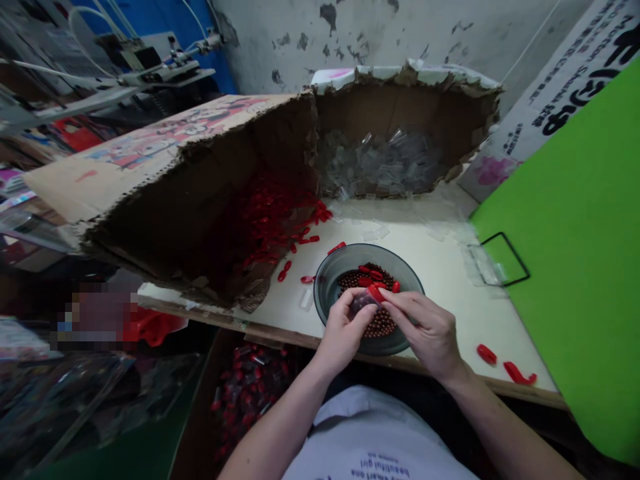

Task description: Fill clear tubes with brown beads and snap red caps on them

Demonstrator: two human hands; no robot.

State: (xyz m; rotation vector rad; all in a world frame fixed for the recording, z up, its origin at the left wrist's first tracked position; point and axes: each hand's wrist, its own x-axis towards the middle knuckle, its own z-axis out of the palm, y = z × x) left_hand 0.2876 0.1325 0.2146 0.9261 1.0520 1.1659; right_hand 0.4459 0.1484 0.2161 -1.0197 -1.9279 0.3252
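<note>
Both hands meet above a grey bowl (324, 283) of brown beads (380, 327), where several red caps also lie. My left hand (344, 330) is closed around a small clear container (358, 304) that looks dark with beads inside. At the container's upper end is a red cap (376, 292), pinched between the thumb and fingers of my right hand (431, 328). Whether the cap is fully seated cannot be made out, since the fingers cover part of it.
A cut-open cardboard box (150, 140) at left spills red caps (270, 213) onto the white table (420, 227). Behind, another box holds clear plastic pieces (385, 160). A green board (575, 247) stands at right, near a black wire frame (525, 260). Red-capped containers (250, 387) fill a box below.
</note>
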